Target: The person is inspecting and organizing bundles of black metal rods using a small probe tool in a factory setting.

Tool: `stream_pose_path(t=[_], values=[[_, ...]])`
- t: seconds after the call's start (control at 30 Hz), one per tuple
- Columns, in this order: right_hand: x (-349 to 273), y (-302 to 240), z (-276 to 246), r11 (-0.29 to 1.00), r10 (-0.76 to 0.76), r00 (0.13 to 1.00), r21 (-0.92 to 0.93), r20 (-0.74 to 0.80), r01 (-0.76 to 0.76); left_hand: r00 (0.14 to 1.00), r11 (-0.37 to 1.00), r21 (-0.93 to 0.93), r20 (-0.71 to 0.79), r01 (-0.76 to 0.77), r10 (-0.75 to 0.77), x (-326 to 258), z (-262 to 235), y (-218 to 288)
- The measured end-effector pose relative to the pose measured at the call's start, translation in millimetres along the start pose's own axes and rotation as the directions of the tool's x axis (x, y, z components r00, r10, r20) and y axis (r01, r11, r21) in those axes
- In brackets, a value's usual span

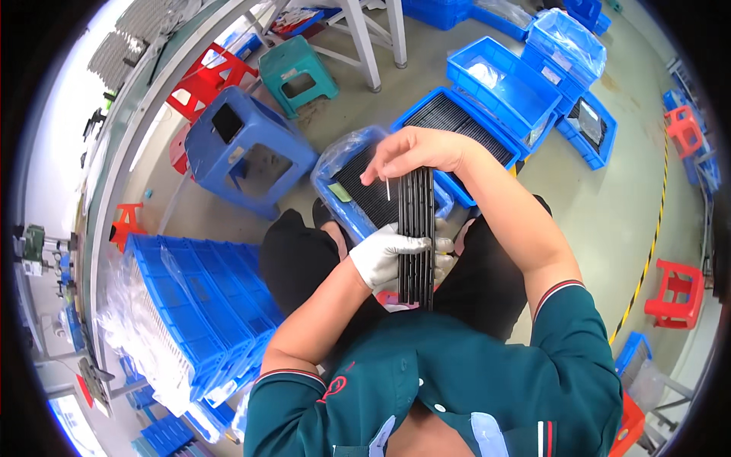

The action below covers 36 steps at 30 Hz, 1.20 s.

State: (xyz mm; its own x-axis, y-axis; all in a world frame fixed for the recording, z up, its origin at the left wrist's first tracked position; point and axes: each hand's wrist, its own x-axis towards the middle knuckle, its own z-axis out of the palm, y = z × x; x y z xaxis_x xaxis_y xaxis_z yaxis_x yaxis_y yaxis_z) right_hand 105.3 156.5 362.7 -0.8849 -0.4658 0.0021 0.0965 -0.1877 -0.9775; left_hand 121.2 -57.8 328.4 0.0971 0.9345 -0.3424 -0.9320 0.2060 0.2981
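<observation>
My left hand (378, 257), in a white glove, is closed around a bundle of long black rods (416, 236) held upright in front of my lap. Small marks or holes run along the rods. Bare and bent over the top of the bundle, my right hand (422, 150) has its thumb and fingers pinched together on a thin white stick (387, 188) that points down. Just beyond, between my feet, a blue crate lined with clear plastic (321, 169) holds many similar black rods and a small yellow-green label (339, 192). A pink item (392, 298) lies partly hidden below the bundle.
Another blue crate (396, 122) of black rods stands ahead, with stacked blue bins (502, 84) beside it. At left are a blue stool (247, 148), a green stool (297, 72) and a tall stack of blue crates (205, 305). A red stool (676, 293) stands far right.
</observation>
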Motion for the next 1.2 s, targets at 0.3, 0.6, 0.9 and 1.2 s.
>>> stream_pose_path(t=[0.3,0.6,0.9,1.2], values=[[32,23,5,0.996,0.089,0.996,0.033,-0.017,-0.088,0.997,0.978,-0.196,0.046,0.075,-0.067,-2,-13,7],[-3,46,12,0.819,-0.02,0.363,0.193,-0.931,0.541,0.794,0.762,-0.235,-0.085,-0.604,0.603,8,-17,114],[57,39,43,0.671,-0.075,0.296,0.171,-0.952,0.721,0.727,0.669,-0.372,-0.025,-0.644,0.686,26,-14,134],[56,22,24,0.785,-0.163,0.277,0.046,-0.947,0.617,0.691,0.659,-0.227,-0.106,-0.717,0.715,7,-7,159]])
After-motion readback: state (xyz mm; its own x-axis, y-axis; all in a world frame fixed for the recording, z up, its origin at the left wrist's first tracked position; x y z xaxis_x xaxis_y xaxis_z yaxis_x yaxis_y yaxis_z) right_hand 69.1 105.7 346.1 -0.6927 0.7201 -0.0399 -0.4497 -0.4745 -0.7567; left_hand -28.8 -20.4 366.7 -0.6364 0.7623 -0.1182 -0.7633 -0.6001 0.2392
